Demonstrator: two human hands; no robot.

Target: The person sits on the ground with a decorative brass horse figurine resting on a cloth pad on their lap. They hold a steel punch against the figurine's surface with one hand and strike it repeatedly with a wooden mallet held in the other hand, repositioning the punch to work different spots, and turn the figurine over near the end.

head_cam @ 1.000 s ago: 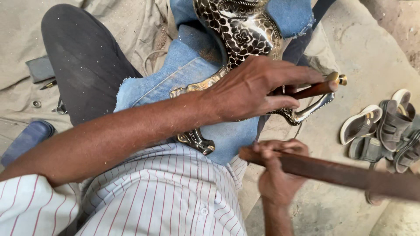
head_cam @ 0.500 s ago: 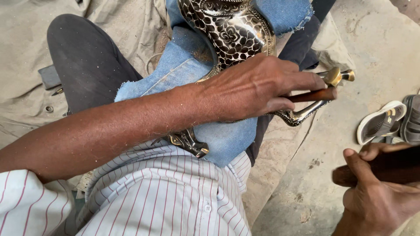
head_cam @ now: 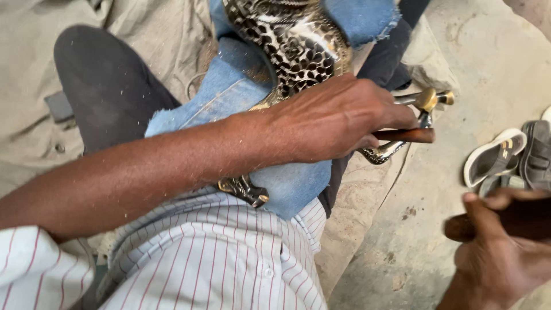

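Gripping a thin brown wooden rod (head_cam: pixel 404 135), the left hand (head_cam: pixel 338 117) lies palm-down across the person's lap, its fingers curled shut around the rod so that only the rod's short end pokes out to the right of the knuckles. Under that hand sits a shiny metal ornament (head_cam: pixel 293 46) covered in a dark and pale spotted pattern; it rests on a piece of blue denim cloth (head_cam: pixel 229 86) spread over the legs. A curved, patterned arm of the ornament comes out below the hand, and a small brass knob (head_cam: pixel 427 99) on a thin metal stem stands just above the rod's tip. Another brass-coloured piece of the ornament shows at the lower edge of the denim, against the striped shirt (head_cam: pixel 218 258). The right hand (head_cam: pixel 499 252) is low at the right edge of the view, well apart from the left, clenched around a dark wooden stick (head_cam: pixel 522 221) that runs off the frame; this hand is blurred. Grey sandals (head_cam: pixel 511 158) lie on the dusty concrete floor (head_cam: pixel 402 241) just above the right hand. A dark trouser leg (head_cam: pixel 109 86) stretches toward the upper left over beige sacking.
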